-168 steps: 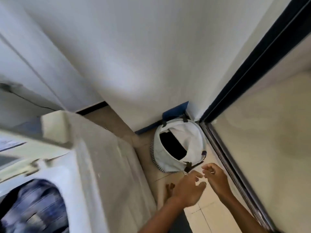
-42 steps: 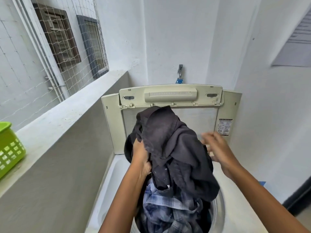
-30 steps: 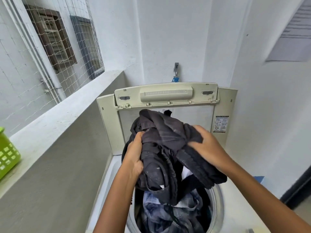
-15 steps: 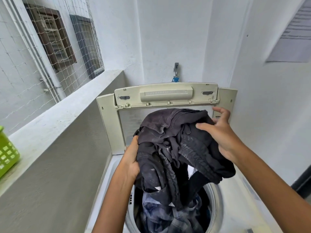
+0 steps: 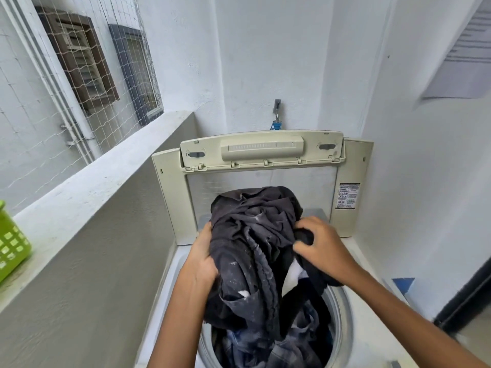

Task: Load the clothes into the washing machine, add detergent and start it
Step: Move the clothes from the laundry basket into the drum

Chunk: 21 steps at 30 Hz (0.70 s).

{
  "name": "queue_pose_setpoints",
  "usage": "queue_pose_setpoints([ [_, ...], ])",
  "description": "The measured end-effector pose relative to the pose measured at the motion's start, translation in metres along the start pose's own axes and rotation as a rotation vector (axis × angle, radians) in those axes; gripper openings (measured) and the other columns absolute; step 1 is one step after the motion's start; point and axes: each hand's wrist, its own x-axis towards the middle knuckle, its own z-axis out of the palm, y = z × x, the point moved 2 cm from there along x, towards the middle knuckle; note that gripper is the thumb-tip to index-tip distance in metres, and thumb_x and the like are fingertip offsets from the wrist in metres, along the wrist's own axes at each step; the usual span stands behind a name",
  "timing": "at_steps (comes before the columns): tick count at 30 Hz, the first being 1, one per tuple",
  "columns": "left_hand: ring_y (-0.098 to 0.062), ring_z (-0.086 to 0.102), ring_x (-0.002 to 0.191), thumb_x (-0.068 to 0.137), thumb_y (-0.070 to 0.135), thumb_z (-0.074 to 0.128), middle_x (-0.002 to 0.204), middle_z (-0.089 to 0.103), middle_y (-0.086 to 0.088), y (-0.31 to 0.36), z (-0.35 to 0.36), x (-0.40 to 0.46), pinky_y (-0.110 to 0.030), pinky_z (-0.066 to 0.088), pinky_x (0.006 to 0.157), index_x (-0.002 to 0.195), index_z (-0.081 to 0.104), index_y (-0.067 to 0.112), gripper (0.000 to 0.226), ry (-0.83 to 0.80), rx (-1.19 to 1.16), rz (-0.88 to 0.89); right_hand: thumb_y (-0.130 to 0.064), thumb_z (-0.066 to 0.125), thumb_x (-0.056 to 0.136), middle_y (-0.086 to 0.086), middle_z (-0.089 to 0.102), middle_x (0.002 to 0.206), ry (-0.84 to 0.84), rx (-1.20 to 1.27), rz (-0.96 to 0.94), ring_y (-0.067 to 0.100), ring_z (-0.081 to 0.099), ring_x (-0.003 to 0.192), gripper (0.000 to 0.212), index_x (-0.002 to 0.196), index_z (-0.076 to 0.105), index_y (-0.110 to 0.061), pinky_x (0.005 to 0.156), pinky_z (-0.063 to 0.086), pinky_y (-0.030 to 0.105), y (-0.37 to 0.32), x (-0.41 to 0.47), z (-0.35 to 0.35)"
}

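A bundle of dark grey clothes [image 5: 255, 251] with white flecks hangs over the round drum opening of the top-loading washing machine [image 5: 342, 330]. My left hand [image 5: 203, 257] grips the bundle's left side, and my right hand [image 5: 320, 244] clutches its right side. Below the bundle, blue checked clothes [image 5: 279, 349] lie inside the drum. The beige lid [image 5: 263, 155] stands upright behind the bundle.
A grey concrete ledge [image 5: 87, 187] runs along the left, with a green plastic basket [image 5: 12, 245] on it. White walls close in behind and to the right. A tap [image 5: 277, 115] sticks out of the wall above the lid. Netting covers the opening at left.
Both hands have lowered the dark bundle toward the drum. My right hand moved down from the bundle's top right and closed on its right side.
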Motion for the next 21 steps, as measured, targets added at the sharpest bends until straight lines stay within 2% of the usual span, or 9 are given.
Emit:
queue_pose_setpoints([
  [2,-0.024,0.068,0.058,0.098,0.029,0.039,0.07,0.069,-0.012,-0.001,-0.007,0.0,-0.031,0.058,0.056,0.088,0.063,0.006,0.035,0.086,0.045,-0.048,-0.001,0.065,0.075,-0.003,0.067,0.085,0.11,0.074,0.044,0.01,0.064,0.081,0.02,0.09,0.073,-0.012,0.069,0.038,-0.001,-0.009,0.011,-0.018],
  [4,-0.02,0.066,0.053,0.097,0.026,0.04,0.075,0.067,-0.013,0.0,-0.012,0.004,-0.023,0.057,0.053,0.08,0.061,0.006,0.034,0.161,0.101,0.012,-0.005,0.062,0.079,-0.001,0.069,0.08,0.17,0.14,0.078,0.009,0.062,0.071,0.014,0.085,0.072,-0.014,0.066,0.042,0.008,-0.022,0.022,-0.037],
  [7,-0.022,0.062,0.077,0.096,0.034,0.045,0.103,0.062,-0.013,-0.003,-0.014,0.001,-0.036,0.052,0.079,0.091,0.059,0.011,0.027,0.202,0.154,0.075,-0.011,0.06,0.083,0.007,0.07,0.081,0.265,0.271,0.076,0.018,0.063,0.073,0.012,0.08,0.071,-0.015,0.069,0.046,0.025,-0.047,0.037,-0.062],
  [9,-0.018,0.056,0.083,0.095,0.036,0.05,0.1,0.057,-0.004,-0.006,-0.013,0.0,-0.035,0.049,0.074,0.097,0.056,0.019,0.018,0.186,0.28,0.119,-0.012,0.059,0.084,0.002,0.069,0.078,0.296,0.373,0.051,0.011,0.061,0.071,0.015,0.079,0.07,-0.021,0.067,0.047,0.024,-0.067,0.046,-0.074],
  [10,-0.016,0.055,0.091,0.092,0.037,0.054,0.105,0.055,0.001,-0.008,-0.011,-0.001,-0.033,0.047,0.074,0.107,0.055,0.023,0.021,0.158,0.38,0.155,-0.011,0.059,0.084,-0.001,0.068,0.076,0.306,0.409,0.045,0.009,0.06,0.07,0.015,0.079,0.07,-0.02,0.065,0.047,0.023,-0.077,0.049,-0.078],
  [13,-0.008,0.036,0.124,0.074,0.055,0.068,0.134,0.04,0.013,-0.018,-0.013,0.0,-0.035,0.037,0.099,0.139,0.039,0.038,0.073,-0.008,0.755,0.227,-0.011,0.059,0.083,0.004,0.062,0.072,0.359,0.516,0.076,0.012,0.058,0.068,0.012,0.083,0.068,-0.004,0.064,0.045,0.025,-0.093,0.065,-0.087],
  [15,-0.005,0.037,0.133,0.06,0.061,0.08,0.145,0.036,0.019,-0.031,-0.017,0.003,-0.035,0.036,0.108,0.142,0.03,0.046,0.097,-0.17,0.918,0.208,-0.012,0.059,0.081,0.01,0.056,0.072,0.404,0.594,0.096,0.018,0.053,0.066,0.017,0.083,0.063,0.004,0.063,0.041,0.03,-0.1,0.074,-0.09],
  [18,-0.002,0.046,0.129,0.055,0.045,0.09,0.143,0.042,0.021,-0.062,-0.023,0.009,-0.033,0.042,0.106,0.139,0.026,0.049,0.105,-0.367,1.182,0.219,-0.012,0.058,0.077,0.01,0.047,0.072,0.419,0.692,0.103,0.019,0.046,0.066,0.01,0.081,0.061,-0.003,0.061,0.037,0.032,-0.11,0.083,-0.091],
  [21,-0.005,0.056,0.12,0.064,0.04,0.085,0.132,0.057,0.017,-0.07,-0.032,0.016,-0.037,0.046,0.102,0.134,0.039,0.039,0.084,-0.252,1.296,0.442,-0.012,0.057,0.078,0.009,0.049,0.073,0.404,0.681,0.078,0.019,0.049,0.068,0.005,0.081,0.059,-0.009,0.063,0.04,0.032,-0.117,0.087,-0.094],
])
